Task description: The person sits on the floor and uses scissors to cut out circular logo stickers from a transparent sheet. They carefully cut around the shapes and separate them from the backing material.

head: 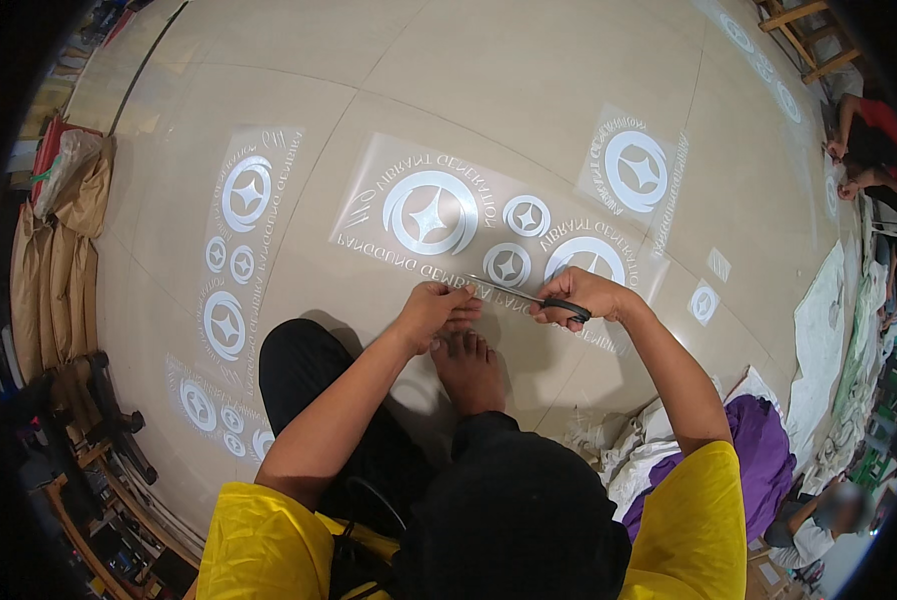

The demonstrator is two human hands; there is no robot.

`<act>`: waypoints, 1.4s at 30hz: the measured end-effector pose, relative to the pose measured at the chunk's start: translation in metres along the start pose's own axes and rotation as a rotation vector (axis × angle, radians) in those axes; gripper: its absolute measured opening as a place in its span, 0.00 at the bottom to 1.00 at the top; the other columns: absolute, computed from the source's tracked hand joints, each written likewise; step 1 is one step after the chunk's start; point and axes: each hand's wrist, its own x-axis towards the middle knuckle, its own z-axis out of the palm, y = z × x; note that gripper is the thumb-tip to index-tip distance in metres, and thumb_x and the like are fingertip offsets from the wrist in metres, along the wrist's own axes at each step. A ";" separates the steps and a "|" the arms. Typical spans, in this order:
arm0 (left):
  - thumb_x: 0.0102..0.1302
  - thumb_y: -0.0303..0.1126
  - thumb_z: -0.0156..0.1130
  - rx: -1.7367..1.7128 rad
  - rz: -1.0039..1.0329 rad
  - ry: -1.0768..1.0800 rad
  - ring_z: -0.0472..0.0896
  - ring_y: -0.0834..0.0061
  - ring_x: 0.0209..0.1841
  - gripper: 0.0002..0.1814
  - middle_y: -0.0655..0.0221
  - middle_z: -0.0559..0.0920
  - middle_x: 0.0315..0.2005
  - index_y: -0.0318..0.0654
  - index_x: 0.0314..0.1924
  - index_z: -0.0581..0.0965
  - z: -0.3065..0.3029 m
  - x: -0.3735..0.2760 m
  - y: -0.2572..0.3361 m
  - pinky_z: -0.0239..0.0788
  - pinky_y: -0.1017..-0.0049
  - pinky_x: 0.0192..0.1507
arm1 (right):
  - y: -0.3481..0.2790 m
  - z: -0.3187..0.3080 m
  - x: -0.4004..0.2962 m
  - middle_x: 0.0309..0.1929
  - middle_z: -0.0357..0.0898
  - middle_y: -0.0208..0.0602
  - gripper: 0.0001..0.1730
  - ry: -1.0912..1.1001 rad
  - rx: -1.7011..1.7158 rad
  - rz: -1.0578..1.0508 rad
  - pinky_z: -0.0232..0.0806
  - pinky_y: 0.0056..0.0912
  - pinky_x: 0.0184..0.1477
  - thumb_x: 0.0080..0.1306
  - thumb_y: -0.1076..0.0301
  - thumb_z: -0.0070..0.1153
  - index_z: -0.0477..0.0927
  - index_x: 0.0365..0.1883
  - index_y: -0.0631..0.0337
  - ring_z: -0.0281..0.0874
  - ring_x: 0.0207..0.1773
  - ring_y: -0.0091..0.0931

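Scissors with black handles point(566, 309) are in my right hand point(580, 294), their blades pointing left towards my left hand point(445, 311). The left hand's thumb and fingers are pinched near the blade tips at the lower edge of a clear printed transfer film point(355, 214); whether they hold its edge cannot be told. White ring-and-star emblems and mirrored lettering cover this film, which lies on the tiled floor. My bare foot point(472, 371) rests just below my left hand.
More printed films lie on the floor, one at the left point(246, 262), one at the upper right point(628, 169), and a small piece point(703, 302). Purple cloth point(760, 457) and white cloth point(816, 330) lie at the right. Brown wrapped bundles point(55, 292) stand left. Other people sit at the right edge.
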 end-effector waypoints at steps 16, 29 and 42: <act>0.73 0.43 0.68 -0.057 -0.065 -0.068 0.88 0.69 0.48 0.20 0.60 0.88 0.46 0.31 0.49 0.80 0.005 -0.008 0.002 0.81 0.71 0.50 | -0.002 0.006 0.003 0.23 0.78 0.24 0.17 -0.012 -0.018 -0.002 0.67 0.18 0.24 0.62 0.55 0.74 0.86 0.39 0.60 0.76 0.23 0.15; 0.75 0.44 0.65 -0.310 -0.068 -0.022 0.86 0.69 0.50 0.19 0.62 0.84 0.47 0.37 0.53 0.76 0.002 -0.006 -0.007 0.80 0.68 0.54 | 0.023 0.024 -0.006 0.23 0.79 0.24 0.15 0.036 0.158 -0.005 0.70 0.19 0.25 0.66 0.61 0.71 0.87 0.44 0.63 0.75 0.22 0.15; 0.76 0.41 0.64 -0.409 -0.005 0.031 0.87 0.69 0.47 0.14 0.65 0.83 0.42 0.38 0.47 0.74 0.023 -0.022 -0.032 0.82 0.70 0.49 | 0.057 0.106 -0.009 0.24 0.78 0.28 0.19 0.196 0.596 -0.135 0.72 0.24 0.28 0.70 0.58 0.68 0.82 0.50 0.64 0.77 0.24 0.20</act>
